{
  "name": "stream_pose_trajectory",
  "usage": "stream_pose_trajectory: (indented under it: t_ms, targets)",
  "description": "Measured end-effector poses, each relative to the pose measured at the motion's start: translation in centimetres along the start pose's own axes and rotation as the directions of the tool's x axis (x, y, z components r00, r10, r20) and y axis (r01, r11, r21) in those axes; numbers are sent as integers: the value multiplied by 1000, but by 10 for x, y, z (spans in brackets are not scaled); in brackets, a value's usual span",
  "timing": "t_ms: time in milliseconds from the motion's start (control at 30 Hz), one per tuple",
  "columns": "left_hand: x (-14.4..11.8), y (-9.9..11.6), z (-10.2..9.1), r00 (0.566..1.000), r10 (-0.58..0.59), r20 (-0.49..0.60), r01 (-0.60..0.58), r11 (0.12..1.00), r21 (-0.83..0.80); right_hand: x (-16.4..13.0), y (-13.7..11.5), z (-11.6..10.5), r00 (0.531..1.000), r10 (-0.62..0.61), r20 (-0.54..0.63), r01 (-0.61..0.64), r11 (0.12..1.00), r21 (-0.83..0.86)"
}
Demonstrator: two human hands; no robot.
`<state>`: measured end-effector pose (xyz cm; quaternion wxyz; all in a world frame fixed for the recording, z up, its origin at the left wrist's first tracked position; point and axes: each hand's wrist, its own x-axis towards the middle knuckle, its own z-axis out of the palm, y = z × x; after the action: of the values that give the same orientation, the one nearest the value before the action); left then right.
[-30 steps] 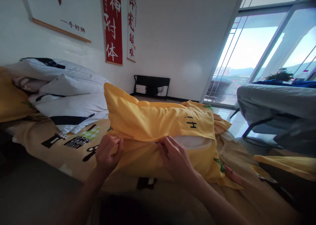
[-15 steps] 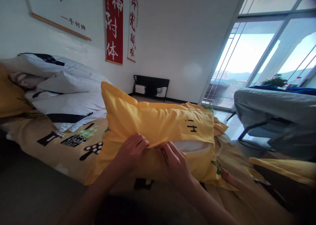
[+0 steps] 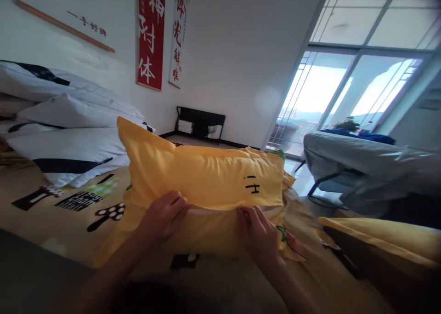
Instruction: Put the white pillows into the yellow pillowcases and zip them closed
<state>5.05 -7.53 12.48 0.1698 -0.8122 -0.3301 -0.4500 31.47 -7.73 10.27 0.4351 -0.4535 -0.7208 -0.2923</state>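
A yellow pillowcase [image 3: 206, 171] with a dark "Hi" print stands on the bed before me, plump with a white pillow inside. Only a thin white strip of the pillow [image 3: 210, 210] shows through the long opening. My left hand [image 3: 167, 215] pinches the opening's edge left of centre, fingers closed on the cloth. Farther right along the same edge, my right hand [image 3: 258, 233] grips the fabric between thumb and fingers. A carrot print lies near the pillowcase's lower right corner.
White pillows with dark bands [image 3: 76, 144] are piled at the left on a patterned bedsheet [image 3: 82, 226]. Another yellow cushion [image 3: 386, 236] lies at the right. Behind it stands a covered table [image 3: 344, 153]; a low black rack [image 3: 201, 123] is by the wall.
My hands have moved apart along the opening, the right one toward its right end. The white gap there has narrowed. The whole view has shifted somewhat to the right.
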Motion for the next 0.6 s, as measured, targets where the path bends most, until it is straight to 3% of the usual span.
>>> stream_pose_trajectory:
  t_ms: [200, 333, 467, 600]
  targets:
    - [-2, -4, 4, 990, -3, -141, 13, 998, 69, -13, 20, -6, 998, 66, -11, -67, 996, -65]
    - [-2, -13, -2, 982, 4, -186, 15, 995, 98, -23, 58, 0, 976, 217, -7, -216, 966, -140]
    - [0, -20, -7, 971, 20, -237, 11, 991, 130, -29, 106, 4, 895, 437, 90, -391, 866, -312]
    - [4, -20, -6, 979, 31, -203, -9, 994, 113, -25, 138, 3, 826, 531, 187, -423, 805, -416]
